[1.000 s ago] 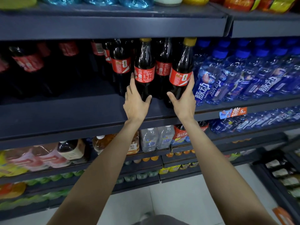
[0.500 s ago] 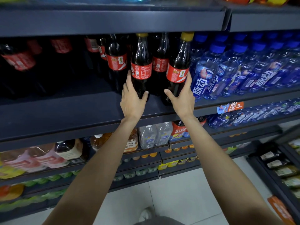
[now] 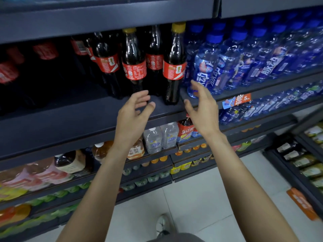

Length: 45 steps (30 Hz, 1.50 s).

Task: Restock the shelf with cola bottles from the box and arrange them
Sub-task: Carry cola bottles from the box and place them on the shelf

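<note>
Several cola bottles with red labels stand on the dark shelf [image 3: 73, 123]. Two with yellow caps are at the front: one [image 3: 133, 63] left of the other [image 3: 173, 67]. My left hand [image 3: 133, 116] hovers just below and in front of the left bottle, fingers relaxed, holding nothing. My right hand [image 3: 202, 105] is beside the right bottle's base, fingers spread, apart from it. The box is out of view.
Blue drink bottles [image 3: 218, 67] fill the shelf right of the colas. The shelf's left part holds dim cola bottles [image 3: 8, 72] at the back. Lower shelves carry tea and water bottles [image 3: 159, 137]. Another rack [image 3: 297, 165] stands at right.
Both hands have let go of the two front cola bottles and drawn back towards me. The bottles stay standing on the shelf.
</note>
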Each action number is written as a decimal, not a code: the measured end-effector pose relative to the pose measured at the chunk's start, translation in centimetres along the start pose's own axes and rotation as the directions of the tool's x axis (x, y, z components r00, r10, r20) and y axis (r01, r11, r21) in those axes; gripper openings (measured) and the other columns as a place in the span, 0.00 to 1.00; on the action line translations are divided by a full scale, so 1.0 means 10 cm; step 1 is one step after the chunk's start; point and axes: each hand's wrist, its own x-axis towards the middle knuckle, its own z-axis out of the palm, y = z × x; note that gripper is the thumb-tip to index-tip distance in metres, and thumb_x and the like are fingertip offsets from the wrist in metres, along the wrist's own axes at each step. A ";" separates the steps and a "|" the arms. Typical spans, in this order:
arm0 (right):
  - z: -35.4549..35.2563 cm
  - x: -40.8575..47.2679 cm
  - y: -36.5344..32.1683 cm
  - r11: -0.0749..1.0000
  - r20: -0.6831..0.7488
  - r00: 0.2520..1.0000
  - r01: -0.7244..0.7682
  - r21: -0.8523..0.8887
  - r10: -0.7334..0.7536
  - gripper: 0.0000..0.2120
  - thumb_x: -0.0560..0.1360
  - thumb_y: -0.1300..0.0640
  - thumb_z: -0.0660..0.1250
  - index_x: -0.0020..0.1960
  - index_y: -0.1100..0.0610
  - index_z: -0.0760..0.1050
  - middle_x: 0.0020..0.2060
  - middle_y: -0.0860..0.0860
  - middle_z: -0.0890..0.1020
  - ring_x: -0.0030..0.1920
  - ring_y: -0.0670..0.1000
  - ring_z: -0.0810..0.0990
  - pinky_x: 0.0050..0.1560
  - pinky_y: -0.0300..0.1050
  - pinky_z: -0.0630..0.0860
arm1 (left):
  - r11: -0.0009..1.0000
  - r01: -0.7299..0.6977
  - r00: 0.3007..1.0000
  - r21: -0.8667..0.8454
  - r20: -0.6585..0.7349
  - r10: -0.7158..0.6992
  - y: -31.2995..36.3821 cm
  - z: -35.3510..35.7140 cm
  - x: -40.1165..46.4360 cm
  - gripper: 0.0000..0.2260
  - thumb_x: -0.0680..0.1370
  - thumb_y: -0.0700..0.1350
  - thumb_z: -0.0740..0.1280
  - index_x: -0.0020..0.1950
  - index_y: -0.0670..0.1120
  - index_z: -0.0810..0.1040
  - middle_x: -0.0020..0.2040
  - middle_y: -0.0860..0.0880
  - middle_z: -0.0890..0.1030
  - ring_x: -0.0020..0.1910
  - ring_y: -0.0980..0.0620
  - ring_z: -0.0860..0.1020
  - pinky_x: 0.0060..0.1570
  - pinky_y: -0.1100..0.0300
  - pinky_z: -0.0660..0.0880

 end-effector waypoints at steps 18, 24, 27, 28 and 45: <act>-3.02 -3.94 2.37 0.746 0.091 0.778 -0.554 -0.369 0.622 0.09 0.76 0.54 0.64 0.55 0.50 0.78 0.46 0.45 0.83 0.45 0.47 0.81 0.44 0.44 0.75 | 0.923 -0.373 0.468 0.099 0.879 0.095 0.38 3.64 -2.77 0.10 0.73 0.48 0.69 0.53 0.54 0.79 0.42 0.59 0.80 0.39 0.61 0.78 0.46 0.60 0.77; -4.21 -5.42 2.98 0.465 -0.005 0.482 -0.848 -0.254 0.876 0.09 0.76 0.54 0.65 0.55 0.50 0.78 0.43 0.45 0.82 0.43 0.48 0.81 0.48 0.45 0.76 | 0.936 -0.307 0.194 0.175 0.974 -0.119 0.48 5.16 -4.09 0.11 0.76 0.43 0.68 0.58 0.48 0.79 0.51 0.51 0.82 0.46 0.54 0.79 0.51 0.62 0.74; -4.77 -6.03 3.27 0.345 -0.072 0.366 -0.915 -0.211 0.928 0.09 0.76 0.55 0.66 0.56 0.51 0.78 0.44 0.46 0.83 0.42 0.47 0.80 0.50 0.45 0.76 | 0.956 -0.269 0.156 0.116 0.985 -0.075 0.76 5.82 -4.66 0.09 0.76 0.42 0.68 0.56 0.47 0.80 0.49 0.51 0.82 0.47 0.52 0.80 0.54 0.61 0.75; -4.97 -6.19 3.38 0.311 -0.097 0.335 -0.929 -0.198 0.937 0.09 0.76 0.54 0.66 0.56 0.51 0.78 0.44 0.45 0.83 0.42 0.46 0.80 0.50 0.45 0.76 | 0.964 -0.253 0.131 0.086 0.990 -0.054 0.87 6.04 -4.83 0.09 0.76 0.41 0.67 0.56 0.47 0.80 0.50 0.50 0.82 0.47 0.53 0.80 0.53 0.65 0.74; -8.36 -7.75 6.04 0.059 -0.494 -0.051 -0.977 0.205 0.868 0.11 0.74 0.62 0.64 0.55 0.57 0.78 0.45 0.52 0.83 0.46 0.53 0.81 0.52 0.44 0.75 | 0.880 -0.462 -0.146 -0.111 0.988 0.048 2.66 10.28 -7.30 0.11 0.79 0.49 0.64 0.61 0.49 0.77 0.51 0.55 0.80 0.50 0.58 0.77 0.49 0.61 0.74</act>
